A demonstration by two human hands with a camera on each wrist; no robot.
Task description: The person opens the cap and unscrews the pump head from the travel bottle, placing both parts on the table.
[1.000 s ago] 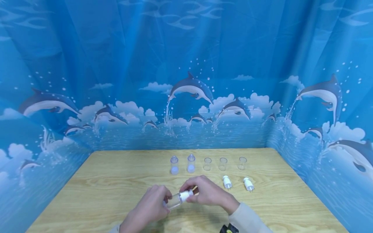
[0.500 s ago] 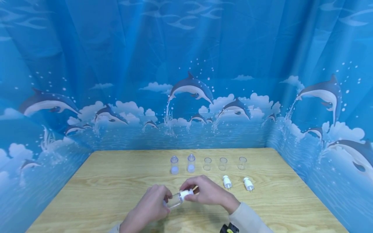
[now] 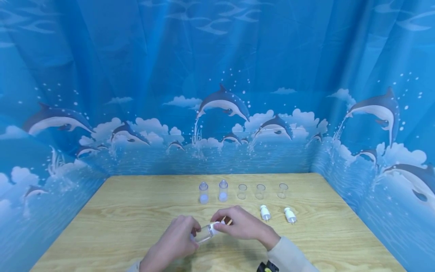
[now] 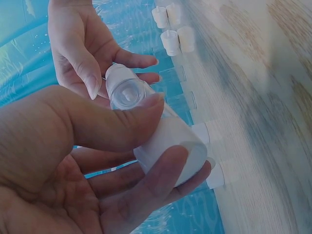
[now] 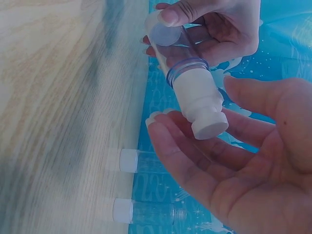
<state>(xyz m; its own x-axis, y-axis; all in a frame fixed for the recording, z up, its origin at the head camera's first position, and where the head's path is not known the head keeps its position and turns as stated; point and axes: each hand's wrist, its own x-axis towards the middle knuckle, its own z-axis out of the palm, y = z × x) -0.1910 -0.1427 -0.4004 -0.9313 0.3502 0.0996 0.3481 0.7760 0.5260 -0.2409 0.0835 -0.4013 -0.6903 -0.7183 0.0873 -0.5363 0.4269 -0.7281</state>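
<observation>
My left hand (image 3: 180, 236) grips a clear pump bottle (image 3: 203, 235) by its lower part, thumb on one side and fingers on the other. In the left wrist view the white base (image 4: 173, 148) of the bottle shows between thumb and fingers. A white pump top (image 5: 197, 92) sits at the bottle's mouth, the bottle tilted over the table. Around that pump top my right hand (image 3: 239, 223) curves its fingers loosely; in the right wrist view the thumb (image 5: 243, 90) lies close beside it. Whether the thumb touches is hard to tell.
On the wooden table (image 3: 136, 204), two translucent bottles (image 3: 204, 193) (image 3: 223, 190) stand at the back. Clear cups (image 3: 242, 192) (image 3: 259, 192) (image 3: 282, 190) stand to their right. Two loose white pump tops (image 3: 265, 212) (image 3: 290, 215) lie before the cups. A dolphin-print curtain (image 3: 217, 151) surrounds the table.
My right thumb has shifted across the white pump top, and the right fingers have spread a little apart. The left hand and the bottle have stayed nearly still.
</observation>
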